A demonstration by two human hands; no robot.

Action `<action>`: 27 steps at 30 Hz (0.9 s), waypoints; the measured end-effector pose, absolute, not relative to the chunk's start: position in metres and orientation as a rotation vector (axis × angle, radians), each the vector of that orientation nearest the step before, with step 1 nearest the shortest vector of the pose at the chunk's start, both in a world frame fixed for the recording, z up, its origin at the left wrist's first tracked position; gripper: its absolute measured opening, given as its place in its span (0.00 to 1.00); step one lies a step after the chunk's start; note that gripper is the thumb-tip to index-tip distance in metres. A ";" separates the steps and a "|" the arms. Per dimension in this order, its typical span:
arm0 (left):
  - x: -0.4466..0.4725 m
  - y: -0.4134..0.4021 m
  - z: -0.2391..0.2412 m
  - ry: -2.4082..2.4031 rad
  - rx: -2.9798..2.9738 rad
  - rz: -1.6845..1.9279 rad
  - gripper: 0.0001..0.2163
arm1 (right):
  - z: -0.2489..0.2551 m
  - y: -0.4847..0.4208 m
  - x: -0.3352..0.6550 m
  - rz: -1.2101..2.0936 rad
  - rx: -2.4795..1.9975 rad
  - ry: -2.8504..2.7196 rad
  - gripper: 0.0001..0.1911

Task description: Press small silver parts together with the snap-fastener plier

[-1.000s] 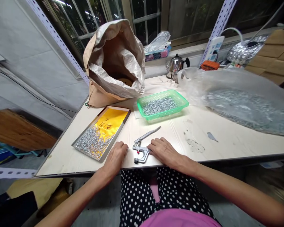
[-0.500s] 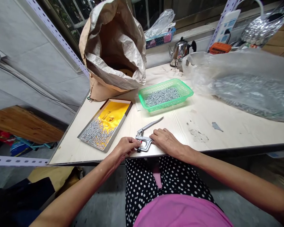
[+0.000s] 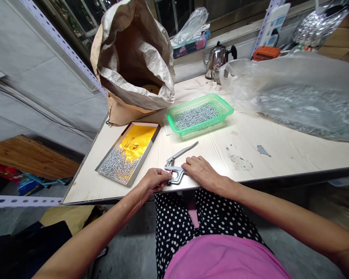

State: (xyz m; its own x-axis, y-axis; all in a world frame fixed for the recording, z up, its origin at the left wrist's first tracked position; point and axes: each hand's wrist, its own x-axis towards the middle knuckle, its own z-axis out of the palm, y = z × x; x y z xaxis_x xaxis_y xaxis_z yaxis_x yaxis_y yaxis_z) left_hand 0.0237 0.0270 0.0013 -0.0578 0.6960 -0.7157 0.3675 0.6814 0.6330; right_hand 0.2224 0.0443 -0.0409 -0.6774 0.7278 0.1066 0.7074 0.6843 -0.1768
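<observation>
pliers (image 3: 176,170) between left hand (image 3: 154,180) and right hand (image 3: 200,172) | tray (image 3: 128,153) left | basket (image 3: 200,114) behind | sack (image 3: 133,62) behind tray

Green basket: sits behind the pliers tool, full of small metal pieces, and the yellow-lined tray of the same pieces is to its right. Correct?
Not quite. In the head view the green basket of small metal pieces does sit behind the pliers tool, but the yellow-lined tray lies to its left, nearer the left hand, not to its right. The right hand rests on the tool.
</observation>
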 end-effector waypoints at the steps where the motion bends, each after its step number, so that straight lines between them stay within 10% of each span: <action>1: 0.023 0.028 0.002 1.666 0.880 0.316 0.12 | -0.042 0.044 0.222 0.181 -1.169 -2.719 0.08; 23: 0.013 0.036 0.003 1.657 0.889 -0.070 0.16 | -0.036 0.044 0.228 0.308 -1.066 -2.762 0.07; 27: 0.011 0.036 -0.001 1.644 0.872 -0.049 0.16 | -0.022 0.063 0.241 0.325 -1.027 -2.714 0.37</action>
State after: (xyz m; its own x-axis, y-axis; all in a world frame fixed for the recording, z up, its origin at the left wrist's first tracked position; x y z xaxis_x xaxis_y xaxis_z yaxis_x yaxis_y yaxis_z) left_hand 0.0107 0.0359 -0.0010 -0.0040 0.5068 -0.8620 0.5573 0.7169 0.4189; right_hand 0.2407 0.0629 -0.0216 -0.7311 0.6703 0.1272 0.6213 0.7311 -0.2820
